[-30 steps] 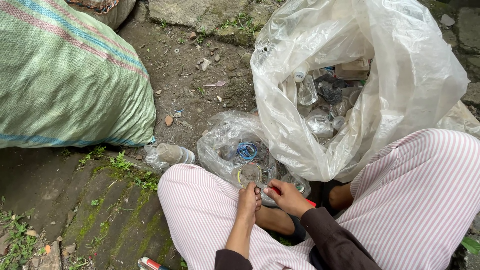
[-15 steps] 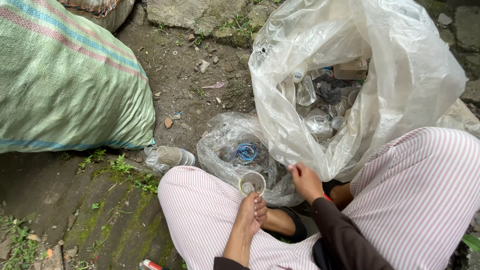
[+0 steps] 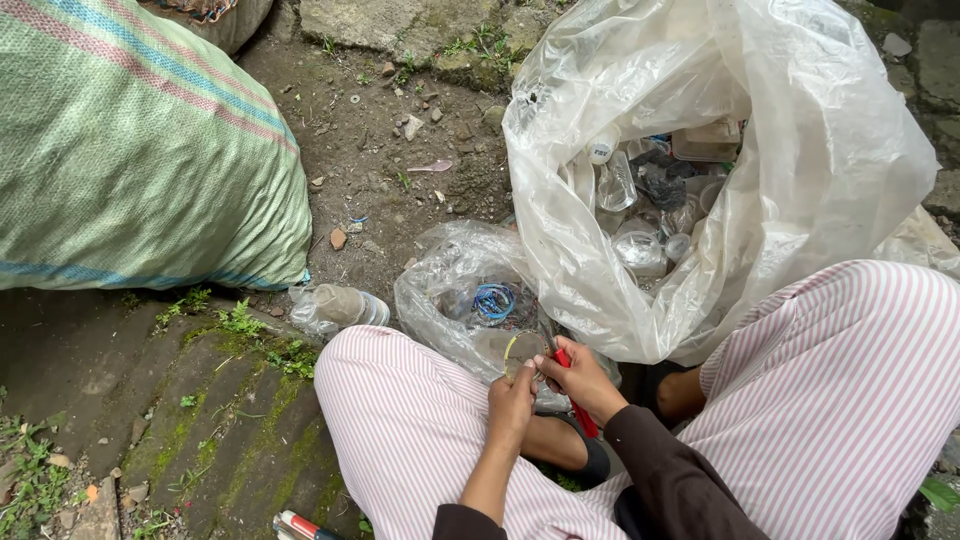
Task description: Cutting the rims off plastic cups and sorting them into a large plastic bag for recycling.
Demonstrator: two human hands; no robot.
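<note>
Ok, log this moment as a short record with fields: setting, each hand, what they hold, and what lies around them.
setting: person in pink-striped trousers seated on dirt and mossy stone ground
left hand: left hand grips a clear round plastic cup at its rim
right hand: right hand holds a slim red tool against the cup
front: small clear bag of plastic rings
right: large clear plastic sack of empty containers
left: green woven sack; crushed clear bottle
</note>
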